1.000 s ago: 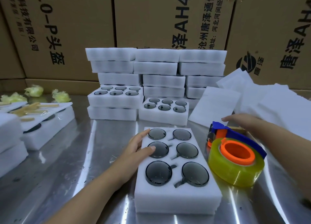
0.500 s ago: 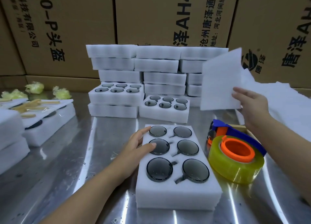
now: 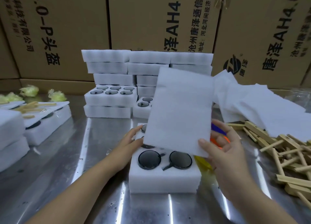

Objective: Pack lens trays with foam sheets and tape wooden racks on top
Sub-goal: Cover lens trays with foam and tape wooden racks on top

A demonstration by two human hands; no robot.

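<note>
A white foam lens tray [image 3: 164,180] with dark round lenses lies on the metal table in front of me. My right hand [image 3: 223,149] pinches the lower right corner of a thin white foam sheet [image 3: 180,109], held tilted above the tray's far half. The sheet hides the far lenses; two near lenses [image 3: 149,159] still show. My left hand [image 3: 130,139] rests with straight fingers on the tray's left edge, its fingertips at the sheet's lower left corner. A pile of wooden racks [image 3: 284,154] lies at the right.
Stacks of white foam trays [image 3: 117,75] stand behind, in front of cardboard boxes [image 3: 151,21]. Loose foam sheets [image 3: 262,106] lie at the back right. The tape dispenser [image 3: 217,139] is mostly hidden behind my right hand. Packed trays [image 3: 42,122] sit at the left.
My right hand has carried the foam sheet from the upper right down and leftward over the tray. The left hand stays on the tray's left side. The view has shifted, revealing the racks.
</note>
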